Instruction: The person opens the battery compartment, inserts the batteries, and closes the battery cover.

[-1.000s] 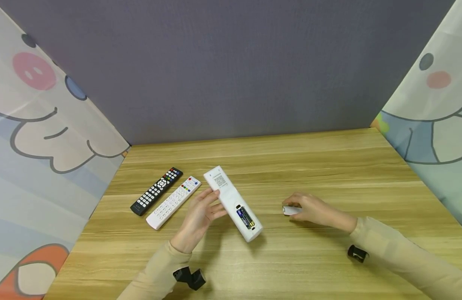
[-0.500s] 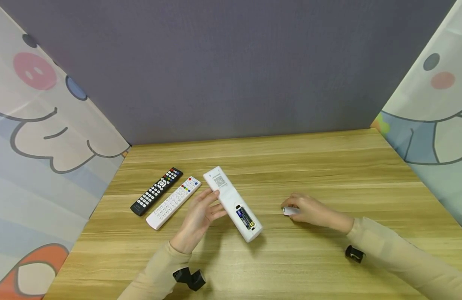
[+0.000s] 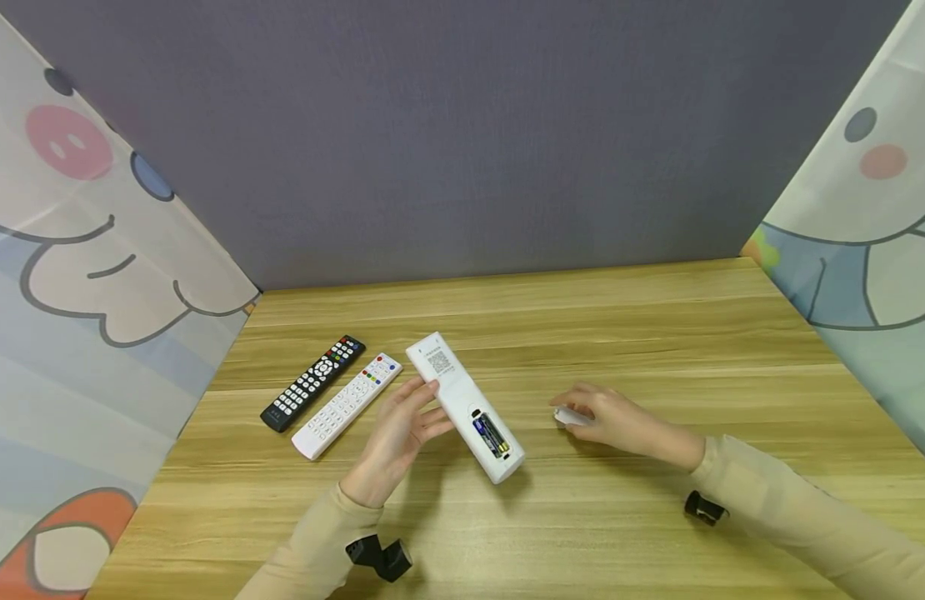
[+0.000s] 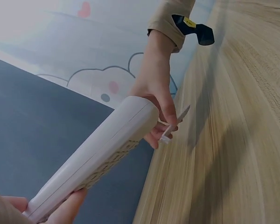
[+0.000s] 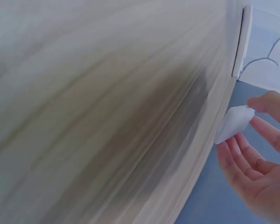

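My left hand (image 3: 393, 435) grips a white remote control (image 3: 457, 390) above the table, its back facing up. The battery compartment has no cover on it, and dark batteries (image 3: 491, 435) lie inside. To the right, my right hand (image 3: 620, 423) pinches a small white battery cover (image 3: 572, 416) between thumb and fingers. In the right wrist view the battery cover (image 5: 234, 123) appears tilted at the fingertips. The left wrist view shows the remote control (image 4: 91, 154) edge-on, partly in front of the right hand (image 4: 154, 86).
A black remote control (image 3: 312, 383) and a second white remote control (image 3: 347, 406) lie face up on the wooden table (image 3: 657, 317) at the left. A grey panel (image 3: 492, 142) stands along the back, with cartoon-printed sheets (image 3: 80, 275) at the sides.
My right hand has shifted slightly left with the battery cover, which is now tilted differently. My left hand and the remote control have hardly moved.
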Demonstrator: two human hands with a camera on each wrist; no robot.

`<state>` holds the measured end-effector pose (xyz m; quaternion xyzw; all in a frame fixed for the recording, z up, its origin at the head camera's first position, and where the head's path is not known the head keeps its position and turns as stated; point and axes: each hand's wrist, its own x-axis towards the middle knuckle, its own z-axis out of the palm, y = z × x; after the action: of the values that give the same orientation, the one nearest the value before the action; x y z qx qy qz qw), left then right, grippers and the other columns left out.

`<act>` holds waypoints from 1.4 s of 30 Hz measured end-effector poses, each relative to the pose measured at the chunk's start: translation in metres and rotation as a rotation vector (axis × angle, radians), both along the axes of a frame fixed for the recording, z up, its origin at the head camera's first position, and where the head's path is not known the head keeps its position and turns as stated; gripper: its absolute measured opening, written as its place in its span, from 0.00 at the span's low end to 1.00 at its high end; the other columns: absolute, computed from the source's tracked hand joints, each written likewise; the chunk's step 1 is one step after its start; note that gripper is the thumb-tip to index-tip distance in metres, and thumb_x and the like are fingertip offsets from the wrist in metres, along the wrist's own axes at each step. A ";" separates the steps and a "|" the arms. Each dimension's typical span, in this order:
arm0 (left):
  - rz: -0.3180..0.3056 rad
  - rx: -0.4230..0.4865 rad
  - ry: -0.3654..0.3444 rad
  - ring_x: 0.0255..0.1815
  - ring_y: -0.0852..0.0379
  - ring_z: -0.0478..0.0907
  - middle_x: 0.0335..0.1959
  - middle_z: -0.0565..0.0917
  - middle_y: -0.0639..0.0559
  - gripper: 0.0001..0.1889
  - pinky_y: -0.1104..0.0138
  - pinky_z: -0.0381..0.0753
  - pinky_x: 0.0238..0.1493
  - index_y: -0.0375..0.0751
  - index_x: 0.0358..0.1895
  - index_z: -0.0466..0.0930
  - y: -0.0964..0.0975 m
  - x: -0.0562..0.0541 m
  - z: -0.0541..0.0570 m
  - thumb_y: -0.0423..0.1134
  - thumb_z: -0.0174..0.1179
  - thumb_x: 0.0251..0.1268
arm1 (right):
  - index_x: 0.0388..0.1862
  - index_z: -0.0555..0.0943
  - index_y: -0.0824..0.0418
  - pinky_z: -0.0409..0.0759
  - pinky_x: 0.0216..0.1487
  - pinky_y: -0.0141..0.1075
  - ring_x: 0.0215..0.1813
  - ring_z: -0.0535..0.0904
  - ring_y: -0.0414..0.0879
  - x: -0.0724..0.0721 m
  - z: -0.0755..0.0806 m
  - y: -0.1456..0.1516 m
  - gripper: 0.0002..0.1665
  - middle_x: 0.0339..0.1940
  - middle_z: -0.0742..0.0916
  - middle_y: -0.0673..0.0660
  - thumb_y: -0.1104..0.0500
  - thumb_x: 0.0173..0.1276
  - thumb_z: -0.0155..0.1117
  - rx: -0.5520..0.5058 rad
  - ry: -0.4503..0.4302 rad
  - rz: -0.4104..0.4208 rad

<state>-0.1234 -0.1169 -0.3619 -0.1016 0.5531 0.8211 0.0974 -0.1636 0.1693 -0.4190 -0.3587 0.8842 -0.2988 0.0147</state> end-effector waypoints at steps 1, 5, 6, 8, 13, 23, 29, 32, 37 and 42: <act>-0.001 0.003 0.001 0.35 0.50 0.80 0.45 0.75 0.42 0.21 0.60 0.81 0.42 0.31 0.59 0.59 0.000 0.000 0.000 0.32 0.47 0.63 | 0.47 0.77 0.63 0.79 0.31 0.28 0.34 0.75 0.41 0.001 0.001 -0.001 0.22 0.35 0.80 0.53 0.65 0.50 0.66 -0.009 -0.001 -0.004; -0.007 0.010 0.004 0.35 0.49 0.80 0.44 0.76 0.43 0.21 0.60 0.81 0.42 0.31 0.59 0.60 0.000 0.000 0.000 0.32 0.47 0.63 | 0.46 0.77 0.64 0.79 0.30 0.26 0.34 0.76 0.42 0.003 0.003 -0.004 0.22 0.35 0.79 0.53 0.67 0.49 0.66 -0.059 0.006 -0.008; -0.008 0.012 0.003 0.35 0.49 0.80 0.44 0.76 0.43 0.21 0.60 0.81 0.42 0.31 0.59 0.60 0.000 0.000 0.000 0.32 0.47 0.63 | 0.46 0.77 0.65 0.79 0.30 0.25 0.33 0.76 0.42 0.004 0.004 -0.004 0.22 0.35 0.79 0.53 0.68 0.48 0.66 -0.073 0.009 -0.004; -0.012 0.014 0.002 0.35 0.49 0.80 0.44 0.76 0.43 0.21 0.60 0.81 0.42 0.31 0.59 0.60 0.000 -0.001 -0.001 0.32 0.47 0.63 | 0.45 0.77 0.66 0.78 0.28 0.23 0.33 0.76 0.43 0.005 0.005 -0.005 0.22 0.35 0.79 0.54 0.69 0.48 0.66 -0.109 0.017 0.005; -0.011 0.022 0.003 0.35 0.50 0.80 0.43 0.76 0.43 0.20 0.60 0.81 0.42 0.31 0.59 0.60 0.001 -0.001 -0.001 0.31 0.47 0.63 | 0.45 0.77 0.67 0.79 0.28 0.23 0.32 0.76 0.41 0.008 0.011 -0.011 0.22 0.35 0.79 0.54 0.70 0.48 0.66 -0.198 0.051 0.000; -0.009 0.016 0.011 0.35 0.50 0.80 0.43 0.76 0.44 0.21 0.60 0.81 0.42 0.29 0.59 0.59 0.004 -0.002 -0.002 0.32 0.47 0.64 | 0.45 0.77 0.65 0.82 0.33 0.30 0.33 0.76 0.39 0.019 0.022 -0.025 0.19 0.35 0.79 0.51 0.69 0.50 0.65 -0.361 0.056 -0.036; 0.003 0.013 0.009 0.34 0.50 0.80 0.43 0.75 0.42 0.22 0.60 0.81 0.41 0.28 0.59 0.59 0.005 -0.004 -0.002 0.32 0.48 0.63 | 0.44 0.77 0.69 0.82 0.34 0.33 0.34 0.77 0.45 0.029 0.036 -0.034 0.19 0.35 0.80 0.56 0.71 0.50 0.65 -0.468 -0.002 -0.068; 0.011 0.016 0.006 0.34 0.50 0.80 0.43 0.74 0.42 0.21 0.61 0.82 0.41 0.29 0.58 0.60 0.006 -0.005 -0.001 0.31 0.48 0.63 | 0.45 0.76 0.68 0.82 0.36 0.34 0.36 0.77 0.45 0.032 0.038 -0.038 0.19 0.36 0.80 0.56 0.70 0.51 0.65 -0.516 -0.047 -0.089; 0.027 0.016 0.003 0.33 0.51 0.80 0.43 0.74 0.42 0.22 0.61 0.82 0.40 0.28 0.59 0.59 0.007 -0.005 -0.001 0.31 0.48 0.63 | 0.46 0.75 0.67 0.82 0.39 0.33 0.38 0.77 0.42 0.030 0.033 -0.045 0.19 0.39 0.80 0.58 0.67 0.53 0.65 -0.609 -0.132 -0.117; 0.049 0.017 -0.004 0.32 0.51 0.79 0.42 0.74 0.42 0.21 0.60 0.82 0.40 0.27 0.58 0.59 0.008 -0.005 -0.001 0.31 0.49 0.62 | 0.45 0.74 0.68 0.82 0.40 0.33 0.39 0.76 0.40 0.034 0.035 -0.055 0.19 0.40 0.80 0.63 0.68 0.53 0.64 -0.676 -0.218 -0.149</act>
<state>-0.1284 -0.1094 -0.3626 -0.1159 0.5432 0.8278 0.0789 -0.1300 0.1142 -0.3839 -0.2440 0.7524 -0.6110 -0.0323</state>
